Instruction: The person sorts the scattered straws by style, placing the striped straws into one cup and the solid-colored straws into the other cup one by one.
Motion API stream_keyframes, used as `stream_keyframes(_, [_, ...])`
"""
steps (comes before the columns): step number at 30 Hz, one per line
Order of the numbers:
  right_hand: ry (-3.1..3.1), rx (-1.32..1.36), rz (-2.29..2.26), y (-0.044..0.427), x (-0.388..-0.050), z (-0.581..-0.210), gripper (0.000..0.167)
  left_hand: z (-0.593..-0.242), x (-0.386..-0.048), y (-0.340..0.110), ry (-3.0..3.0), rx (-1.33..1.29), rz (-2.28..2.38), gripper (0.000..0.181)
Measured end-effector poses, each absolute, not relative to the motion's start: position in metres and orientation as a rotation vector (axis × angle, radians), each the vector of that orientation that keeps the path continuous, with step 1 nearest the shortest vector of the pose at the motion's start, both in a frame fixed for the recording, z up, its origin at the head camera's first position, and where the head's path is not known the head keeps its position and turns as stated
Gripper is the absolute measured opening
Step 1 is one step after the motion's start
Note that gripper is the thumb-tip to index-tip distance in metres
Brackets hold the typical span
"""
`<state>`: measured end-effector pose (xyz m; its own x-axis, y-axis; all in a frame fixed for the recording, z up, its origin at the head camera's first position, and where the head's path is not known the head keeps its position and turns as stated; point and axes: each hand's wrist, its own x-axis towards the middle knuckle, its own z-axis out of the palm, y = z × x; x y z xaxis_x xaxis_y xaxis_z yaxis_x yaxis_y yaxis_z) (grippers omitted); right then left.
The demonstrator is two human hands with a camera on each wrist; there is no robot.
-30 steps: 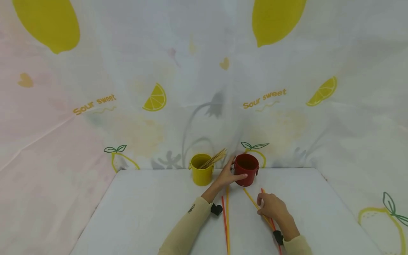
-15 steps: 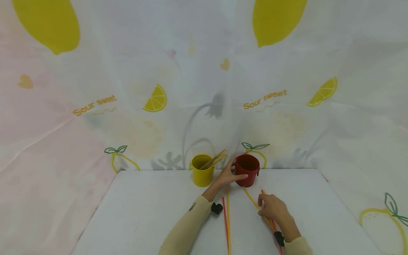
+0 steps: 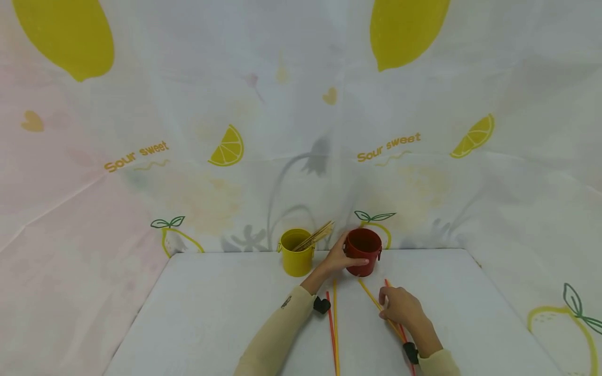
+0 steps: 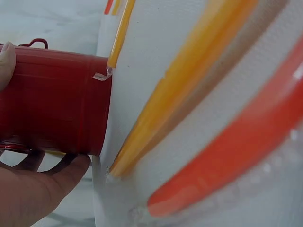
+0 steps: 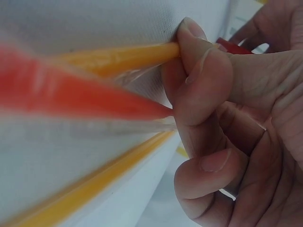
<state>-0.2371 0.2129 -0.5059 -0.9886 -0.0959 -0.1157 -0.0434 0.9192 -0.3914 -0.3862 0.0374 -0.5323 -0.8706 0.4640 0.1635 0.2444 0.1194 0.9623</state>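
The left hand holds the side of a red metal bucket that stands at the back of the table. In the left wrist view, its thumb and fingers lie on opposite sides of the bucket. Curled fingers of the right hand pinch thin plastic-wrapped straws low over the table. The right wrist view shows a yellow straw and a red straw running to its fingertips; their exact grip is partly hidden. Another yellow straw slants from near the bucket towards this hand.
A yellow bucket with several thin wooden sticks leaning in it stands left of the red one. A red straw and a yellow straw lie between the forearms on the white table. A lemon-print cloth hangs behind.
Both hands keep their places, the left at the red bucket and the right at the straws. Only the head view shifts slightly.
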Motion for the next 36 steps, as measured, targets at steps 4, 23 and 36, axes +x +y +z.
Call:
stream_keyframes(4, [2.962,-0.131,-0.596,0.214,-0.239,-0.507,0.029,-0.531,-0.386,0.038,2.221,0.702,1.859,0.078])
stream_keyframes(23, [2.884,-0.201,-0.631,0.220,-0.243,-0.504,0.020,-0.534,-0.387,0.039,2.244,0.680,1.861,0.076])
stream_keyframes(36, [2.805,-0.456,-0.896,0.231,-0.228,-0.465,0.018,-0.534,-0.386,0.040,2.249,0.702,1.867,0.078])
